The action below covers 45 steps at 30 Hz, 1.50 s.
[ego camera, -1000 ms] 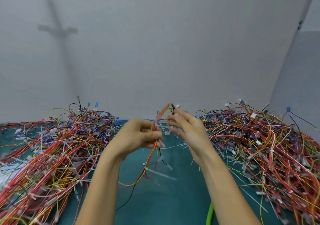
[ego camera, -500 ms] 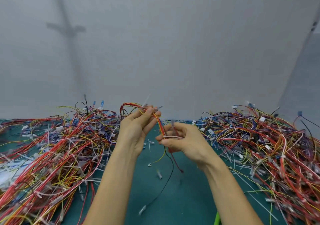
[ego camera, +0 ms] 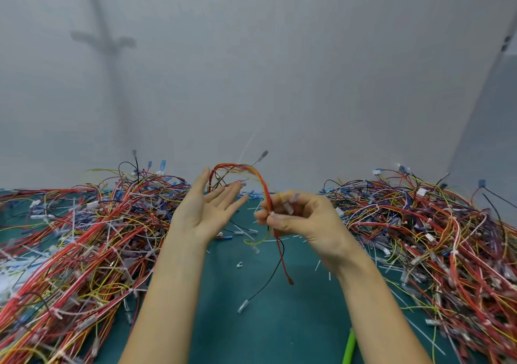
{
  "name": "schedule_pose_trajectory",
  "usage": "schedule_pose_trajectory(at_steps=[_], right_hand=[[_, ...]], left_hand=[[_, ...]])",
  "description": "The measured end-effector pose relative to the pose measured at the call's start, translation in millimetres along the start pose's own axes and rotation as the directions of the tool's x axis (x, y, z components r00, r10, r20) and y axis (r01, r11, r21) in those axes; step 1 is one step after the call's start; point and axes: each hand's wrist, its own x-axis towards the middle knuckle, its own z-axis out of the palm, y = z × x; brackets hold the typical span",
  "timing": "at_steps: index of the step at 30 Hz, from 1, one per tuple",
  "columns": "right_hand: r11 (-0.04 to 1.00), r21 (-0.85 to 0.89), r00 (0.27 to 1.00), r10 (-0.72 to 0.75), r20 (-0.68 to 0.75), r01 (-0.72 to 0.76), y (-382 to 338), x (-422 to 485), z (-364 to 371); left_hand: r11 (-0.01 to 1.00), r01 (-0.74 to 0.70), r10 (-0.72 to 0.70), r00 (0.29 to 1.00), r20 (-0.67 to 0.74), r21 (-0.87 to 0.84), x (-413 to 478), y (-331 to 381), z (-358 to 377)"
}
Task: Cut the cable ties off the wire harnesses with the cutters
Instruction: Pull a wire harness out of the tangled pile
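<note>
A small wire harness of red, orange, yellow and black wires arches in the air between my hands. My right hand pinches it where the wires bunch, and loose ends with terminals hang below toward the mat. My left hand is open, palm up and fingers straight, just left of the arch with the wires passing behind the fingertips. A white cable tie tail sticks up from the top of the arch, blurred. A green handle, perhaps the cutters, shows at the bottom edge.
A big tangle of harnesses covers the left of the green mat, and another tangle covers the right. Cut white tie bits lie scattered between them. A grey wall stands right behind.
My left hand has let go of the harness and spread open. My right hand still pinches the wires and has lifted slightly; the harness arch now stands free.
</note>
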Motion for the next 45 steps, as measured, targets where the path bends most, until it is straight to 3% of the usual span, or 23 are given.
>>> schedule_pose_trajectory(at_steps=[3,6,8,10,12,14,16,18,20,23,26,29,35,37,39,45], right_hand=[[0.98,-0.187,0.981,0.104,0.163,-0.073,4,-1,-1],[0.895,-0.427,0.944,0.242,0.224,-0.129,8,0,1],[0.786,-0.601,0.934,0.31,0.179,-0.146,10,0,0],[0.591,-0.797,0.933,0.344,0.111,-0.123,9,0,-4],[0.494,-0.864,0.912,0.391,0.119,-0.099,3,-3,-8],[0.596,-0.794,0.889,0.421,0.179,-0.122,-5,-6,-13],[0.761,-0.627,0.922,0.346,0.175,-0.166,-13,-8,-12],[0.891,-0.424,0.981,0.194,0.024,-0.166,-18,-5,-9],[0.972,-0.18,0.977,0.122,-0.173,-0.153,-19,-1,-8],[0.972,0.187,0.939,0.19,-0.287,-0.14,-14,2,-10],[0.873,0.469,0.916,0.29,-0.277,-0.134,-14,3,-13],[0.849,0.518,0.903,0.299,-0.308,-0.105,-15,3,-17],[0.961,0.256,0.892,0.208,-0.401,-0.109,-18,0,-19],[0.981,0.169,0.892,0.161,-0.422,-0.097,-18,0,-19],[0.992,0.102,0.904,0.114,-0.411,-0.079,-19,0,-19],[0.999,-0.001,0.934,0.03,-0.355,-0.032,-24,-1,-10]], left_hand=[[0.999,-0.05,0.048,0.996,0.08,0.02,-1,-1,5],[0.988,-0.131,0.121,0.986,0.116,0.084,-3,-1,9],[0.965,-0.184,0.155,0.975,0.159,0.187,-4,0,10],[0.913,-0.235,0.176,0.964,0.197,0.333,-6,-1,8],[0.814,-0.292,0.206,0.953,0.222,0.502,-5,-4,7],[0.683,-0.348,0.24,0.937,0.252,0.642,-4,-9,7],[0.57,-0.387,0.236,0.922,0.307,0.724,-6,-14,8],[0.507,-0.414,0.194,0.91,0.367,0.756,-9,-17,9],[0.444,-0.441,0.139,0.894,0.426,0.78,-13,-18,11],[0.329,-0.506,0.06,0.854,0.517,0.797,-17,-20,13],[0.223,-0.56,-0.001,0.818,0.575,0.798,-20,-28,18],[0.117,-0.573,-0.07,0.81,0.583,0.811,-21,-34,20],[-0.081,-0.536,-0.222,0.831,0.509,0.84,-19,-38,21],[-0.064,-0.506,-0.252,0.842,0.477,0.86,-20,-35,18],[0.101,-0.447,-0.245,0.855,0.458,0.889,-21,-30,14],[0.552,-0.322,0.108,0.942,0.317,0.769,-20,-20,22]])
